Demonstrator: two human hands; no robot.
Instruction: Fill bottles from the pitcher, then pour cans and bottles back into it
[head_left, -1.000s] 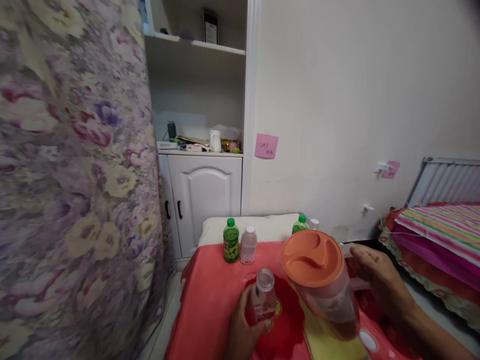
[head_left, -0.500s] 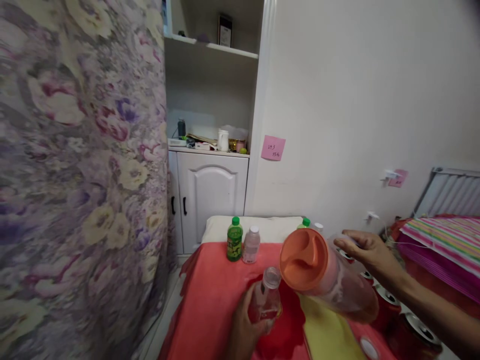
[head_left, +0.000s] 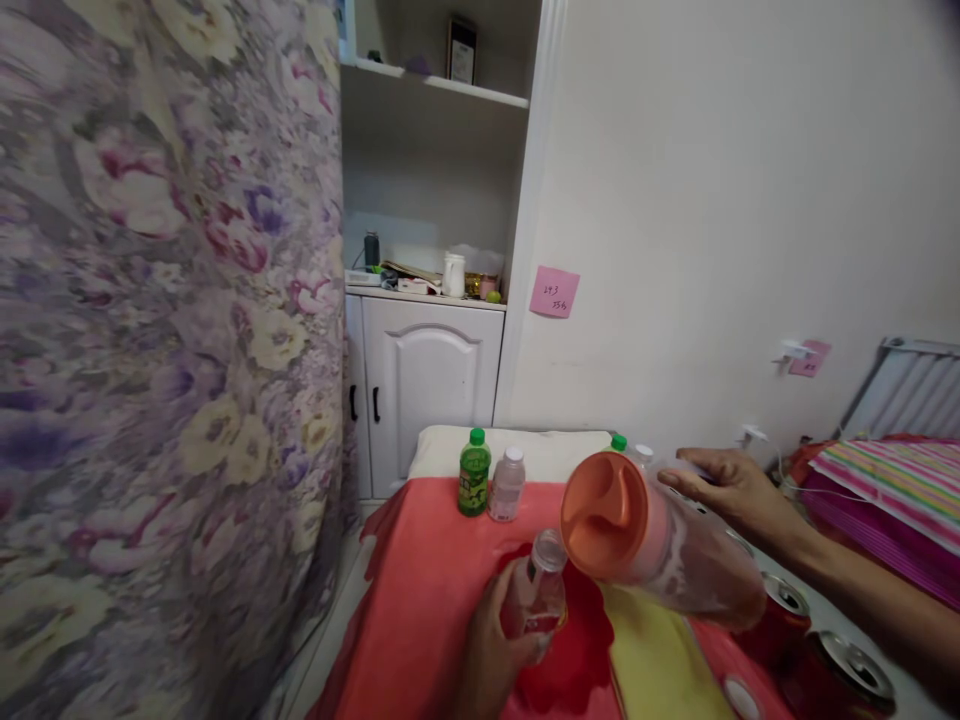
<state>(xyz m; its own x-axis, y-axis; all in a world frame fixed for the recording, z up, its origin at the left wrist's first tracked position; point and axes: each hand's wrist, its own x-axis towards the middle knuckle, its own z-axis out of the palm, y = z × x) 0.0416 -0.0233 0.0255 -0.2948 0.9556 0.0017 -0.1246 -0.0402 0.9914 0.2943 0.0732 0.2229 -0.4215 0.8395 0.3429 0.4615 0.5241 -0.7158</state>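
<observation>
My left hand (head_left: 501, 640) is wrapped around a clear plastic bottle (head_left: 541, 590) whose open mouth points up. Beneath it lies a red scalloped mat (head_left: 577, 660). My right hand (head_left: 724, 490) grips the handle of a clear pitcher (head_left: 697, 565) with an orange lid (head_left: 604, 515). Tilted well over to the left, the pitcher holds liquid and has its lid close beside the bottle's mouth. I cannot make out a stream between them. Behind the bottle stand a green-capped drink bottle (head_left: 474, 475) and a white-capped clear bottle (head_left: 508, 488).
Red drink cans (head_left: 840, 675) line the right side of the table. A yellow cloth (head_left: 660, 660) lies on the red tablecloth (head_left: 420, 590). Another green-capped bottle (head_left: 618, 443) and a white-capped one (head_left: 643, 455) stand behind the pitcher. A floral curtain (head_left: 172, 350) hangs at the left.
The view has shifted slightly, so most things sit a little farther right. The pitcher stays tilted beside the bottle, and both hands keep their holds.
</observation>
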